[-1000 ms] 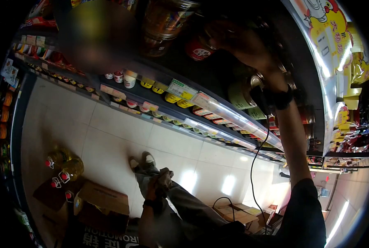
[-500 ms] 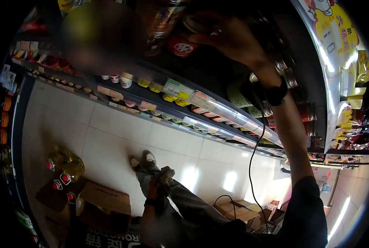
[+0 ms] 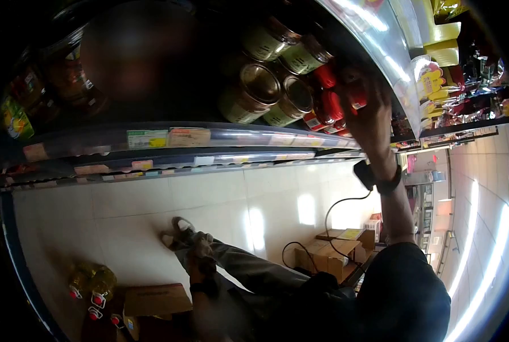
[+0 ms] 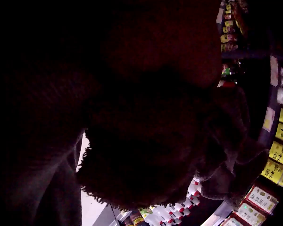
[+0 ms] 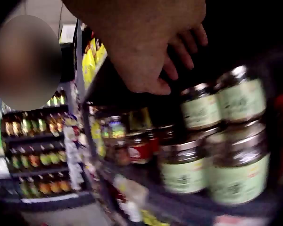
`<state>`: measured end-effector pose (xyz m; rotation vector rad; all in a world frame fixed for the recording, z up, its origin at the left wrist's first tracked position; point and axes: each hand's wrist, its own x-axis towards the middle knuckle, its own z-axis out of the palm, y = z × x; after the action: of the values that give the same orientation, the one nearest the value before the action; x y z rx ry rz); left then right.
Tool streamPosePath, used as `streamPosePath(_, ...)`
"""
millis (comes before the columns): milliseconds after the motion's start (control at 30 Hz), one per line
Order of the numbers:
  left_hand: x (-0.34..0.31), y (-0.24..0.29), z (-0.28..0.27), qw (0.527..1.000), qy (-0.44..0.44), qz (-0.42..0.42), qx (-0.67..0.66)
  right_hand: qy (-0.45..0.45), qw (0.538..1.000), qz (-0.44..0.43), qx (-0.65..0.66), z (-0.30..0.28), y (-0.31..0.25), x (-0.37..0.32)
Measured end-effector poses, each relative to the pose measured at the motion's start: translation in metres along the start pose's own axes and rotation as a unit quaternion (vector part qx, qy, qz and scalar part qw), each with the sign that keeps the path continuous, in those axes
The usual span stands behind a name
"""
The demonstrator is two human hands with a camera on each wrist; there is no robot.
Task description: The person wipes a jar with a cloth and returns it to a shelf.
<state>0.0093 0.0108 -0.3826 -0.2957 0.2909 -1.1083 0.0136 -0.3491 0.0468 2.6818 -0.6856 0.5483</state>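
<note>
My right hand (image 3: pixel 371 117) is over the shelf beside red-lidded jars (image 3: pixel 329 105), at the right end of the row in the head view. In the right wrist view its fingers (image 5: pixel 170 66) are spread and loosely bent, with nothing held. Jars with pale green labels (image 5: pixel 236 181) stand stacked two high below it; the same green-label jars (image 3: pixel 247 94) show in the head view. Low down by my leg, my left hand (image 3: pixel 197 265) grips a crumpled cloth (image 3: pixel 204 244). Up close in the left wrist view the cloth (image 4: pixel 137 160) is dark with a fuzzy edge.
The shelf's front edge carries price tags (image 3: pixel 147 138). A cardboard box (image 3: pixel 157 299) and oil bottles (image 3: pixel 103 282) with red caps stand on the floor at lower left. More boxes (image 3: pixel 328 253) lie behind my leg. A black cable (image 3: pixel 327 214) hangs from my right wrist.
My right hand has moved from a red-labelled jar deep in the shelf to the right, beside the red-lidded jars. The head view has turned right; my left hand still holds the cloth low down.
</note>
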Motion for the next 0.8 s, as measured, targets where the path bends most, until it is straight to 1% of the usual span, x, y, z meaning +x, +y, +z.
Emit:
streamPosePath(33, -0.002, -0.004, 0.009, 0.986, 0.14, 0.009, 0.094, -0.003, 0.998, 0.013, -0.06, -0.001, 0.016, -0.004)
streamPosePath(67, -0.003, -0.007, 0.016, 0.94, 0.279, 0.015, 0.195, -0.058, 0.983, 0.029, -0.172, -0.001, 0.047, -0.01)
streamPosePath(100, -0.004, -0.009, -0.007, 0.94, 0.28, 0.015, 0.194, -0.11, 0.953, 0.034, -0.281, 0.0, 0.088, -0.008)
streamPosePath(133, -0.009, -0.007, -0.046, 0.934, 0.287, 0.015, 0.213, -0.051, 0.926, -0.199, -0.317, 0.034, 0.21, -0.031)
streamPosePath(167, -0.008, -0.003, -0.065, 0.927, 0.291, 0.009, 0.237, -0.015, 0.892, -0.307, -0.332, 0.032, 0.238, -0.036)
streamPosePath(200, -0.014, -0.006, -0.031, 0.915, 0.32, -0.02, 0.244, -0.017, 0.892, -0.307, -0.331, 0.041, 0.248, -0.031)
streamPosePath(267, -0.016, -0.001, -0.048, 0.915, 0.306, -0.026, 0.262, -0.092, 0.9, -0.195, -0.379, 0.052, 0.265, -0.038)
streamPosePath(300, -0.022, -0.001, -0.057, 0.917, 0.292, -0.02, 0.271, -0.126, 0.897, -0.145, -0.398, 0.058, 0.268, -0.037)
streamPosePath(333, -0.028, 0.002, -0.059, 0.917, 0.292, -0.023, 0.272, -0.161, 0.89, -0.091, -0.417, 0.058, 0.254, -0.034)
streamPosePath(367, -0.032, 0.006, -0.061, 0.905, 0.329, -0.042, 0.266, -0.161, 0.891, -0.09, -0.416, 0.052, 0.242, -0.029)
streamPosePath(400, -0.037, 0.009, -0.063, 0.891, 0.367, -0.061, 0.258, -0.14, 0.959, -0.018, -0.247, 0.032, 0.19, -0.011)
streamPosePath(433, -0.04, 0.012, -0.064, 0.89, 0.37, -0.06, 0.259, -0.114, 0.99, 0.055, -0.068, 0.023, 0.161, -0.001)
streamPosePath(467, -0.044, 0.016, -0.063, 0.886, 0.376, -0.085, 0.257, -0.116, 0.99, 0.055, -0.065, 0.026, 0.172, -0.007)
streamPosePath(500, -0.049, 0.019, -0.062, 0.881, 0.383, -0.111, 0.256, -0.086, 0.992, -0.028, -0.088, 0.029, 0.197, -0.022)
streamPosePath(533, -0.052, 0.021, -0.06, 0.879, 0.386, -0.112, 0.258, -0.055, 0.986, -0.11, -0.109, 0.032, 0.221, -0.038)
streamPosePath(567, -0.051, 0.018, -0.059, 0.924, 0.319, -0.154, 0.144, -0.019, 0.973, -0.194, -0.127, 0.04, 0.23, -0.042)
streamPosePath(600, -0.047, 0.017, -0.062, 0.952, 0.241, -0.187, 0.03, 0.014, 0.974, -0.038, -0.225, 0.041, 0.19, -0.032)
streamPosePath(633, -0.046, 0.02, -0.064, 0.961, 0.158, -0.214, -0.08, 0.008, 0.977, -0.02, -0.211, 0.031, 0.164, -0.03)
streamPosePath(667, -0.049, 0.029, -0.067, 0.951, 0.072, -0.237, -0.186, 0.025, 0.985, -0.042, -0.167, 0.023, 0.137, -0.027)
streamPosePath(700, -0.06, 0.036, -0.118, 0.923, 0.322, -0.076, 0.196, 0.044, 0.989, -0.066, -0.125, 0.02, 0.115, -0.026)
streamPosePath(767, -0.041, 0.03, -0.059, 0.934, 0.317, -0.122, 0.11, 0.145, 0.98, -0.057, -0.127, 0.02, 0.091, -0.034)
streamPosePath(800, -0.048, 0.029, -0.073, 0.893, 0.357, -0.087, 0.26, 0.151, 0.979, -0.059, -0.122, 0.018, 0.083, -0.038)
